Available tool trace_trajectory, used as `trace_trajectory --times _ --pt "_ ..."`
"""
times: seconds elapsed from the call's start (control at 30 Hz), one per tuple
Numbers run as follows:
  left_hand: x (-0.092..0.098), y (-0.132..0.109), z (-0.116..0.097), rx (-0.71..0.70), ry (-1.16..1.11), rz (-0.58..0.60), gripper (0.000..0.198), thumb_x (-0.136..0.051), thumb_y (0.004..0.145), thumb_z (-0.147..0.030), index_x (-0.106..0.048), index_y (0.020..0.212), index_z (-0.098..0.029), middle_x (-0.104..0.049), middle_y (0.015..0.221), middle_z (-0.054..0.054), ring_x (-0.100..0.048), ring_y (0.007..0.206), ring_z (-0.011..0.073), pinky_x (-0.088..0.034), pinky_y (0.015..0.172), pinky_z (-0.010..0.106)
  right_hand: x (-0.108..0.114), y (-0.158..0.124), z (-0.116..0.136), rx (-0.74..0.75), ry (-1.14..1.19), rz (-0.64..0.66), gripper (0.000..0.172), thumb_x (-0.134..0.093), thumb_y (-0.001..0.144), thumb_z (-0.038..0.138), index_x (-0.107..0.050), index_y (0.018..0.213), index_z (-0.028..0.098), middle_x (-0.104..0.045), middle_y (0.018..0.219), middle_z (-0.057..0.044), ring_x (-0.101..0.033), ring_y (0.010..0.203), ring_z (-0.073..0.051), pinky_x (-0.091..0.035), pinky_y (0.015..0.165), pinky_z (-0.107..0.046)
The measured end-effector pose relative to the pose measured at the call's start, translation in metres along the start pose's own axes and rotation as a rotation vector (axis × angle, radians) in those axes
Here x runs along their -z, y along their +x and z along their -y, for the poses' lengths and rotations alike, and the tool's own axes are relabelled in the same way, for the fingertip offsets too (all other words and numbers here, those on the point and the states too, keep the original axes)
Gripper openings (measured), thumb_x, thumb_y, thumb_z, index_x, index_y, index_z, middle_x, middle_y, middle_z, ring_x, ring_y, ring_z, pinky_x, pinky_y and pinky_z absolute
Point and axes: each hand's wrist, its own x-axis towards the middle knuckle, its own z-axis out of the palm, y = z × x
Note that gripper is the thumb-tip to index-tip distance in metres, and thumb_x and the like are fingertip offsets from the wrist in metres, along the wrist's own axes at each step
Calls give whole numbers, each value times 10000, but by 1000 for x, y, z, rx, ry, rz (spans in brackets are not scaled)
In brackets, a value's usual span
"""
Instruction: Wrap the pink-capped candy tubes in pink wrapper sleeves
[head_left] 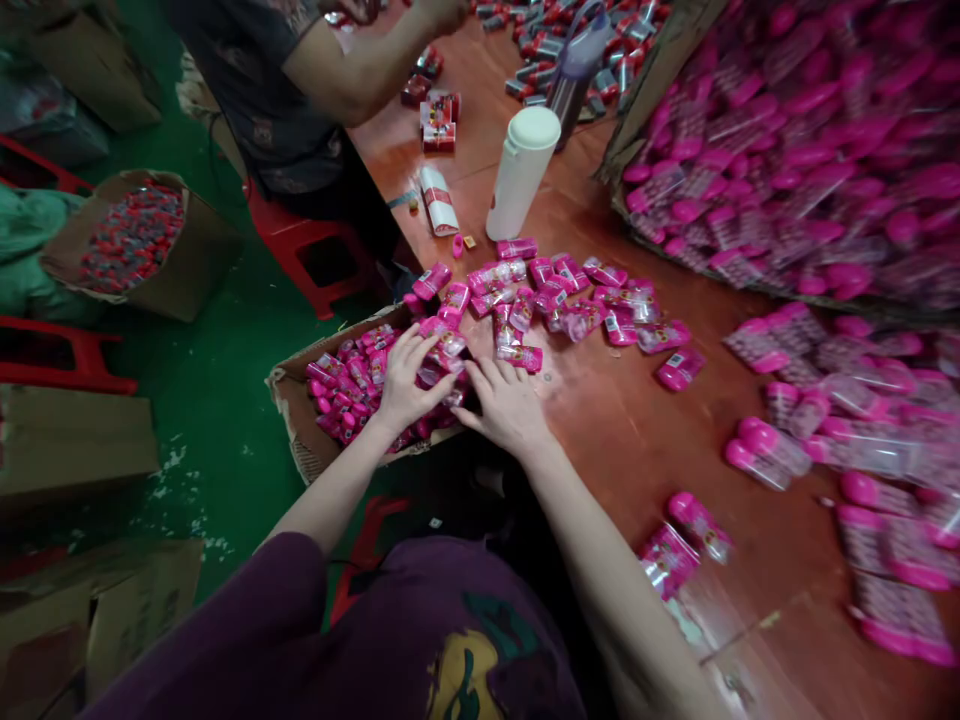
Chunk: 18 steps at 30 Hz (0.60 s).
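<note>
My left hand (406, 380) lies with fingers spread on a heap of pink packets inside a cardboard box (294, 400) at the table's edge. My right hand (506, 402) rests flat beside it at the table's edge, fingers stretched toward the same packets. Just beyond my fingers, a loose spread of pink packets (555, 300) lies on the red-brown table (615, 430). Neither hand is closed around anything that I can see.
A white bottle (520, 172) stands behind the packets. A large box of pink packets (795, 150) is at the right, more pink items (862, 440) below it. Another person (300, 90) works at the far side with red packets (439, 122). Red stools and boxes stand on the green floor.
</note>
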Motion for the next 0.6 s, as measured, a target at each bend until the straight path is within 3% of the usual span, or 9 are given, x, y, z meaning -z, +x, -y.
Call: trace_trajectory --times 0.1,0.2,0.3,0.37,0.47,0.53,0.6 --pt "15 -18 21 125 -23 -43 516 -605 972 -540 -675 1333 -179 -702 1395 173 -623 1404 323 -501 1197 535 -8 27 19 130 22 42 516 -515 1072 425 -626 1449 91 -654 1452 -232 -575 1225 -357 -439 987 -480" --pt "27 -26 37 312 -46 -76 438 -542 998 -527 -736 1179 -179 -776 1237 142 -731 1201 278 -584 1073 454 -21 52 38 213 106 80 476 -513 1074 401 -643 1410 90 -651 1435 -234 -559 1233 -358 -442 976 -483" --pt "32 -14 52 507 -20 -149 420 -491 1033 -488 -765 1026 -170 -810 970 94 -757 914 222 -606 916 365 -33 65 56 257 235 93 434 -500 1080 410 -696 1334 118 -658 1417 -229 -551 1278 -364 -442 1031 -505" --pt "29 4 61 519 0 -185 399 -506 1041 -468 -771 1002 -172 -804 945 82 -737 878 205 -588 899 337 -32 67 56 247 304 51 420 -466 1093 395 -711 1326 146 -657 1437 -213 -552 1315 -351 -442 1073 -508" --pt "11 42 64 401 -19 -240 351 -531 1045 -433 -769 1023 -176 -791 1034 102 -724 977 218 -574 945 346 -15 59 22 102 290 -124 418 -462 1088 421 -694 1376 224 -620 1517 -162 -529 1403 -333 -414 1157 -532" --pt "-10 70 53 278 -39 -259 312 -565 1032 -417 -767 1035 -179 -780 1109 120 -705 1090 243 -556 1025 387 3 47 -24 -164 172 -305 439 -442 1077 459 -684 1383 258 -596 1531 -150 -512 1435 -347 -381 1193 -589" --pt "-34 99 30 144 -54 -210 284 -593 1020 -413 -769 1054 -191 -770 1185 121 -673 1210 264 -509 1126 437 21 28 -78 -559 15 -505 497 -359 1076 477 -673 1389 251 -584 1504 -181 -497 1445 -374 -366 1182 -657"
